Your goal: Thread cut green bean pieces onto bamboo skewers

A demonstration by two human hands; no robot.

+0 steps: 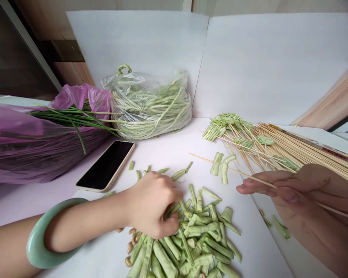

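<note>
Near the middle of the bench (168, 150), the left hand (153, 204) closes on cut long-bean pieces (197, 251) while the right hand (290, 193) grips a bamboo skewer (234, 170), its long axis slanting far left just beyond the pile.

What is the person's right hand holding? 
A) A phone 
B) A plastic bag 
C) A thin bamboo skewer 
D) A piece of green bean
C. The right hand grips a thin bamboo skewer between its fingers, with the skewer's point extending out past the fingertips.

Bright, even light leaves only soft shadows beneath the left hand (152, 204); wide-angle edges bow.
</note>
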